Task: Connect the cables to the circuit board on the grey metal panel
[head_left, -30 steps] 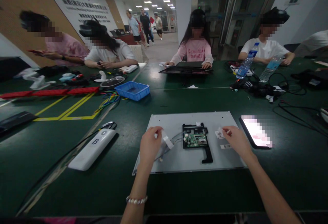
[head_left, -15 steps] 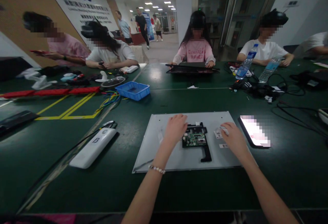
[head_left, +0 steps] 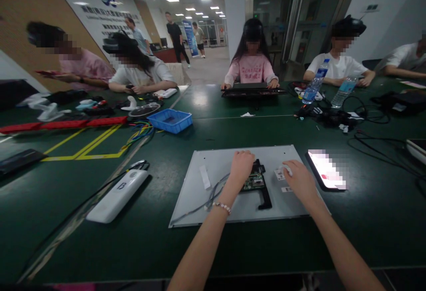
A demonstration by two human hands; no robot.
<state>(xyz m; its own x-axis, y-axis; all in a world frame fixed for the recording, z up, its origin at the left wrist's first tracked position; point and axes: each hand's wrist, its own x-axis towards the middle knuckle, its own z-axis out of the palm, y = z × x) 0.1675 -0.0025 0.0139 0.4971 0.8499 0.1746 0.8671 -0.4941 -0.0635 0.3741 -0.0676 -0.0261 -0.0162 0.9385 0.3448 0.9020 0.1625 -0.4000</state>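
A pale flat panel (head_left: 186, 193) lies on the green table, with a green circuit board (head_left: 257, 182) in a black bracket (head_left: 266, 198) at its middle. My left hand (head_left: 242, 167) reaches over the upper left of the board, fingers bent and close together; their tips and anything in them are hidden. Grey cables (head_left: 214, 193) run over the panel by my left wrist. My right hand (head_left: 299, 180) is above the panel's right part, beside a printed label (head_left: 278, 174). Its thumb and fingers are pinched on a small whitish piece (head_left: 289, 170), too small to name.
A phone (head_left: 324, 169) with a lit screen lies right of the panel. To the left are a white power bank (head_left: 118, 198) with a cable and a blue tray (head_left: 171, 120). Plastic bottles (head_left: 314, 82) stand at the back right. Several people sit across the table.
My left hand has moved right, from the board's left edge to over it, uncovering the cables and a white strip on the panel. My right hand stays about where it was.
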